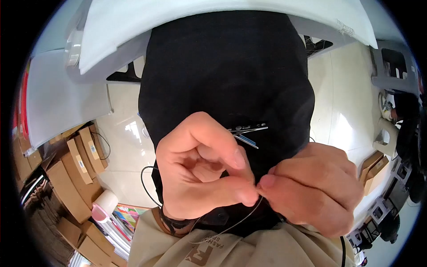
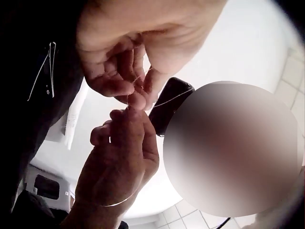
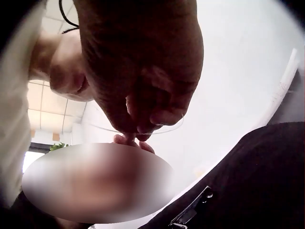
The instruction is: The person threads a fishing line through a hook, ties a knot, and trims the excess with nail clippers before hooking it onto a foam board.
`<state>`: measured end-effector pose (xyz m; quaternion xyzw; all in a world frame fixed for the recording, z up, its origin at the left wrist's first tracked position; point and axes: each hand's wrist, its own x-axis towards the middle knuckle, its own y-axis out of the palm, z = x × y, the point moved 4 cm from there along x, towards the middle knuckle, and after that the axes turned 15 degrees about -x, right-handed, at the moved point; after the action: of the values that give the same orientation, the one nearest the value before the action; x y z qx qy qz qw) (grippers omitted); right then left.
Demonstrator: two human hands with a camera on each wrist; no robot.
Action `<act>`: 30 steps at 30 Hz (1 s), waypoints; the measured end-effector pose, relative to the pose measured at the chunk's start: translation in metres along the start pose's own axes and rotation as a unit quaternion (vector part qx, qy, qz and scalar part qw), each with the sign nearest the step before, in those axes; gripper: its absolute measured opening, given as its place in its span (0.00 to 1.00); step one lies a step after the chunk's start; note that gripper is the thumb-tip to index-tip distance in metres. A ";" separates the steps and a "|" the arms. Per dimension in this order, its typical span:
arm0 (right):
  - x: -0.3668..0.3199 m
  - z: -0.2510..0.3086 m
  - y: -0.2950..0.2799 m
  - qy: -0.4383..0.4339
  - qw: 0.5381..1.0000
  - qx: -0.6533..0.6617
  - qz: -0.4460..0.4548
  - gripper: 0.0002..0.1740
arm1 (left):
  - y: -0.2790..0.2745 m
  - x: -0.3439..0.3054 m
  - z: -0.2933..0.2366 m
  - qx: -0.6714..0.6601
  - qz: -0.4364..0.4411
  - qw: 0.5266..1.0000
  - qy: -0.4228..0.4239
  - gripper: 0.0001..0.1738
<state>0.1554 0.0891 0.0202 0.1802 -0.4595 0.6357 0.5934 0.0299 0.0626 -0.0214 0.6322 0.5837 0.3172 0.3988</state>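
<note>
My left hand (image 1: 200, 162) pinches a thin pale cord between thumb and index finger, above my lap. Its fingertips meet those of my right hand (image 1: 316, 187), whose thumb and curled index finger also pinch the cord. From the meeting point the cord (image 1: 240, 220) hangs in a loose curve in front of the beige top. The left wrist view has the cord (image 2: 174, 99) running out to the side of the fingers. Beyond the hands, slim metal tools (image 1: 249, 135) lie on the black cloth (image 1: 227, 66) over my lap; one has two narrow arms joined at an end.
A white table (image 1: 231, 5) edges the far side of the lap. Cardboard boxes (image 1: 66, 189) and a stack of books or magazines (image 1: 120, 227) stand on the left. Grey plastic stools (image 1: 393, 66) and another box (image 1: 373, 171) stand on the right, on the tiled floor (image 1: 336, 89).
</note>
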 end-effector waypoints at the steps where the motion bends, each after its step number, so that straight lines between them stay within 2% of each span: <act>1: -0.005 -0.002 -0.002 -0.019 0.999 0.006 -0.026 0.05 | -0.001 0.000 0.001 -0.028 0.000 1.000 -0.012 0.19; 4: -0.013 -0.007 -0.023 0.043 0.998 -0.022 -0.030 0.07 | 0.001 0.002 0.006 -0.051 -0.043 0.997 0.026 0.24; 5: -0.014 -0.011 -0.031 0.067 0.997 -0.012 -0.036 0.08 | -0.002 0.002 0.002 0.016 -0.031 0.999 -0.010 0.31; 6: -0.013 -0.015 -0.037 0.081 0.996 -0.014 -0.045 0.08 | 0.001 0.003 -0.001 0.021 -0.044 0.999 -0.015 0.37; 7: -0.013 -0.018 -0.043 0.096 0.994 -0.016 -0.054 0.09 | 0.003 0.002 0.000 0.013 -0.015 1.000 -0.002 0.37; 10: -0.012 -0.037 -0.062 0.130 0.987 -0.064 -0.074 0.08 | 0.014 0.008 0.008 0.068 0.129 0.989 -0.036 0.30; 12: -0.012 -0.054 -0.077 0.199 0.969 -0.112 -0.096 0.06 | 0.035 0.022 0.018 0.134 0.213 0.958 -0.136 0.17; 14: -0.011 -0.070 -0.090 0.298 0.933 -0.142 -0.142 0.06 | 0.044 0.018 0.028 0.164 0.172 0.955 -0.178 0.14; 16: -0.016 -0.094 -0.092 0.326 0.911 -0.171 -0.186 0.04 | 0.057 0.025 0.041 0.173 0.171 0.956 -0.166 0.08; 17: -0.017 -0.105 -0.096 0.375 0.892 -0.179 -0.176 0.03 | 0.063 0.023 0.050 0.128 0.133 0.970 -0.158 0.06; 18: -0.019 -0.118 -0.095 0.383 0.888 -0.152 -0.206 0.02 | 0.065 0.023 0.055 0.188 0.105 0.956 -0.201 0.06; 20: -0.019 -0.137 -0.096 0.393 0.883 -0.148 -0.211 0.02 | 0.075 0.030 0.071 0.258 0.085 0.928 -0.254 0.06; 22: -0.018 -0.151 -0.096 0.395 0.885 -0.154 -0.191 0.02 | 0.079 0.034 0.081 0.313 0.106 0.894 -0.302 0.05; 24: -0.017 -0.157 -0.097 0.402 0.884 -0.155 -0.182 0.03 | 0.080 0.033 0.095 0.318 0.081 0.891 -0.313 0.04; 25: -0.014 -0.158 -0.095 0.407 0.882 -0.154 -0.183 0.03 | 0.079 0.031 0.100 0.285 0.063 0.905 -0.310 0.04; 28: -0.012 -0.165 -0.088 0.409 0.880 -0.168 -0.175 0.03 | 0.077 0.032 0.106 0.262 0.071 0.898 -0.345 0.05; 30: -0.013 -0.168 -0.085 0.415 0.875 -0.178 -0.173 0.04 | 0.079 0.032 0.111 0.220 0.044 0.923 -0.312 0.04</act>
<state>0.2897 0.2047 -0.0445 -0.1324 -0.2380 0.4462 0.8525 0.1679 0.0799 -0.0079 0.7959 0.4567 -0.0155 0.3971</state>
